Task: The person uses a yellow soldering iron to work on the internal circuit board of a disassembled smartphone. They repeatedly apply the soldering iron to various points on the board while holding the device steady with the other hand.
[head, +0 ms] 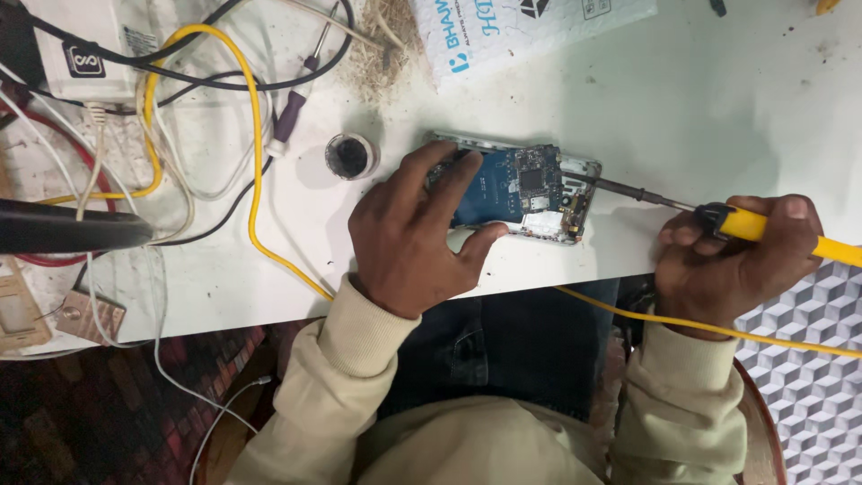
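Cream sleeves (350, 377) fill the bottom of the head view, with dark trousers (512, 341) between them. From the lower centre the left hand (415, 241) reaches up onto the white worktop (718, 117); its fingers lie over the left end of an opened phone (521, 190) and its thumb presses the near edge, so the grip is closed on the phone body and pins it flat. That phone sits at the middle of the frame, close to the worktop's near edge, its blue circuit board (507, 184) exposed with a dark chip near the centre. At the right of the frame the right hand (729, 262) is wrapped tight around the yellow handle of a soldering iron (718, 218), fingers curled fully about it; the iron's dark metal shaft runs left and its tip meets the right end of the board. A yellow cable (700, 328) trails from the iron across the lap. Just left of the phone stands a small round pot (350, 156) with dark contents. Further left, in the upper left of the frame, a tangle of yellow, white, black and red wires (206, 108) lies spread over the worktop beside a white box (85, 45). A white printed packet (530, 27) lies at the top centre.
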